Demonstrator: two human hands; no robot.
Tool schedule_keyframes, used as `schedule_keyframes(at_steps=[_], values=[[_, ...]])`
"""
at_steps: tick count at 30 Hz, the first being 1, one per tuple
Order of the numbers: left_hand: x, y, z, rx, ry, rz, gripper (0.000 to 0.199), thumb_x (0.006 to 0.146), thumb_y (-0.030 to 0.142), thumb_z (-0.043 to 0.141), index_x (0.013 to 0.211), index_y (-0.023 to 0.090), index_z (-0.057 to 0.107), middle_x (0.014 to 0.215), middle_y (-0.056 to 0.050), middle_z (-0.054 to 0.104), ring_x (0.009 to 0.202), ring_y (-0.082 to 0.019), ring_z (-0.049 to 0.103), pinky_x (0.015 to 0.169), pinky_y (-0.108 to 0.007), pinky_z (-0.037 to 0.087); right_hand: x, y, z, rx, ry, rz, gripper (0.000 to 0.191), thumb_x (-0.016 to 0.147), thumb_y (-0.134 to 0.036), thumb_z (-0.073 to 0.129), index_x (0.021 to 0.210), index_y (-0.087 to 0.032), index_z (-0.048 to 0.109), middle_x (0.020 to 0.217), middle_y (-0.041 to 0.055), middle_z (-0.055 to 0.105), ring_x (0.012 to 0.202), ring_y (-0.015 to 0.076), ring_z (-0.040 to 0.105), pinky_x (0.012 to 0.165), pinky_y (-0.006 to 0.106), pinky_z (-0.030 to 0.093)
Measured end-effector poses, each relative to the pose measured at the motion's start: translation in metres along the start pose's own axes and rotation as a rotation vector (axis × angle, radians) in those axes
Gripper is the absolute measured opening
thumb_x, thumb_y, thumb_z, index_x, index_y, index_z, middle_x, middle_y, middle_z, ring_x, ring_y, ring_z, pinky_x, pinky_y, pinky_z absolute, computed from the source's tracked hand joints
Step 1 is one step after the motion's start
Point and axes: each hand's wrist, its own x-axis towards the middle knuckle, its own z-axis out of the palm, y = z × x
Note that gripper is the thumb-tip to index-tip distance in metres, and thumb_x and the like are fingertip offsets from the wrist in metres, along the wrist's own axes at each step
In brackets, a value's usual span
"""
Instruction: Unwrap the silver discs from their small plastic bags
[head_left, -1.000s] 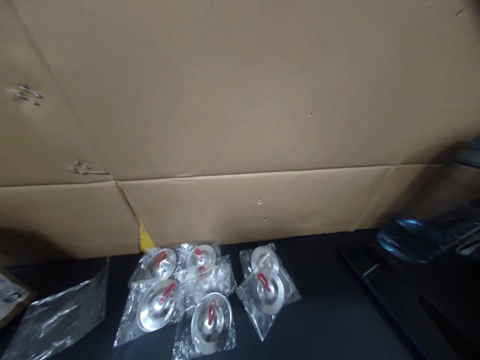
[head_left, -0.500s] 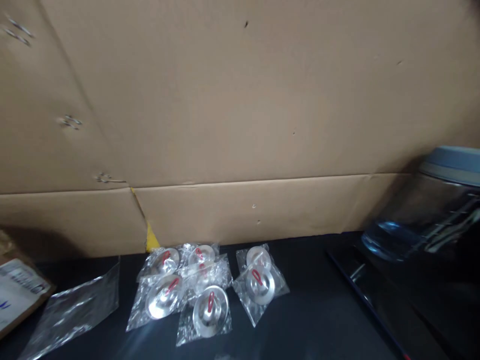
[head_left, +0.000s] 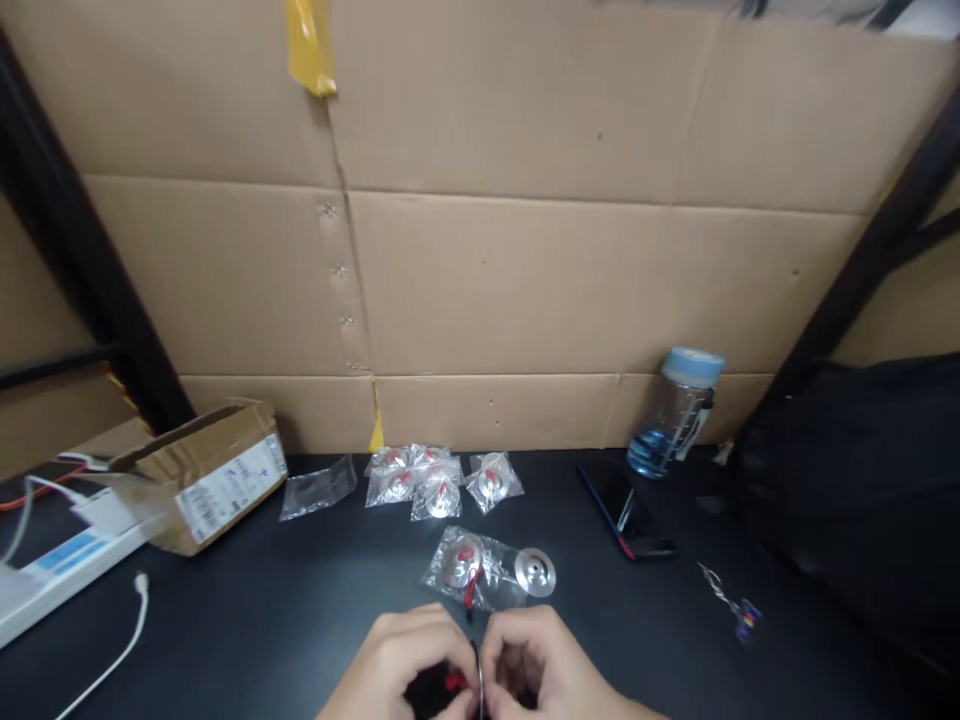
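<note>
A brown cardboard wall (head_left: 487, 290) stands behind, crossed by level creases and a vertical seam, with staples (head_left: 337, 270) along the seam and yellow tape (head_left: 310, 45) high on it. Slanting black posts, left (head_left: 75, 250) and right (head_left: 855, 290), flank it. The matt black table (head_left: 285, 590) reaches its foot under soft, pale light.
</note>
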Motion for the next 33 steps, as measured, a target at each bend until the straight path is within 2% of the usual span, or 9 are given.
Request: schedule_keyframes(at_steps=[4,6,8,10,12,17,21,26,33], values=[[0.024,0.030,-0.020,0.062,0.057,-0.033,0.014,0.074,0.007,0.068,0.076,0.021,0.071,0.076,0.000,0.073,0.072,-0.017,0.067,0.070,-0.024,0.050,0.000,-0.053,-0.003,-0.101,0.053,-0.227,0.013,0.070,-0.018,0.071,0.071,-0.017,0.058,0.064,-0.0024,0.059,0.056,0.0089,0.054,0.056,0.020,0.042],[0.043,0.037,-0.030,0.041,0.093,-0.024,0.015,0.075,0.006,0.065,0.076,0.020,0.070,0.074,0.001,0.072,0.070,-0.016,0.065,0.070,-0.025,0.049,0.010,-0.082,-0.011,-0.075,0.008,-0.241,0.012,0.072,-0.020,0.071,0.072,-0.017,0.059,0.061,-0.0020,0.060,0.054,0.0111,0.057,0.052,0.021,0.044],[0.062,0.032,-0.033,-0.049,0.194,-0.019,0.009,0.079,0.012,0.065,0.079,0.019,0.071,0.074,-0.001,0.071,0.071,-0.018,0.065,0.069,-0.026,0.050,0.024,-0.098,-0.022,-0.059,0.053,-0.283,0.017,0.074,-0.027,0.074,0.073,-0.016,0.060,0.059,-0.0019,0.061,0.052,0.0118,0.058,0.053,0.022,0.047],[0.074,0.019,-0.028,-0.144,0.286,-0.001,0.006,0.081,0.016,0.066,0.083,0.017,0.071,0.082,-0.004,0.074,0.078,-0.020,0.068,0.075,-0.028,0.053,0.036,-0.096,-0.031,-0.052,0.162,-0.341,0.023,0.075,-0.032,0.076,0.071,-0.017,0.060,0.062,-0.0022,0.060,0.051,0.0106,0.057,0.054,0.023,0.047],[0.074,0.004,-0.017,-0.160,0.298,-0.032,0.007,0.083,0.017,0.065,0.084,0.017,0.071,0.080,-0.004,0.074,0.076,-0.020,0.068,0.074,-0.028,0.053,0.043,-0.078,-0.037,-0.068,0.206,-0.332,0.023,0.075,-0.030,0.076,0.069,-0.017,0.058,0.059,-0.0034,0.058,0.051,0.0097,0.055,0.052,0.022,0.045],[0.055,-0.015,0.005,-0.098,0.182,-0.150,0.007,0.090,0.020,0.066,0.087,0.018,0.072,0.081,-0.002,0.073,0.075,-0.018,0.067,0.072,-0.026,0.052,0.042,-0.038,-0.043,-0.079,0.123,-0.212,0.013,0.074,-0.022,0.070,0.074,-0.017,0.058,0.059,-0.0049,0.058,0.050,0.0098,0.056,0.050,0.020,0.045],[0.057,-0.020,0.002,-0.160,0.236,-0.183,0.006,0.091,0.022,0.067,0.092,0.019,0.072,0.089,-0.003,0.074,0.083,-0.019,0.068,0.079,-0.027,0.053,0.043,-0.043,-0.046,-0.104,0.134,-0.224,0.012,0.081,-0.026,0.069,0.079,-0.016,0.062,0.061,-0.0035,0.060,0.052,0.0091,0.056,0.052,0.019,0.045],[0.062,-0.022,-0.002,-0.170,0.280,-0.176,0.007,0.090,0.024,0.070,0.093,0.018,0.072,0.091,-0.005,0.075,0.085,-0.021,0.070,0.081,-0.029,0.055,0.043,-0.046,-0.043,-0.177,0.137,-0.245,0.024,0.091,-0.040,0.066,0.086,-0.016,0.068,0.062,-0.0013,0.061,0.051,0.0112,0.057,0.051,0.022,0.046],[0.059,-0.014,-0.002,-0.025,0.313,-0.127,0.006,0.090,0.018,0.068,0.092,0.019,0.073,0.091,-0.003,0.076,0.084,-0.019,0.070,0.083,-0.028,0.053,0.043,-0.040,-0.043,-0.233,0.194,-0.293,0.026,0.094,-0.041,0.065,0.095,-0.017,0.075,0.084,0.0066,0.072,0.059,0.0158,0.064,0.055,0.026,0.053]])
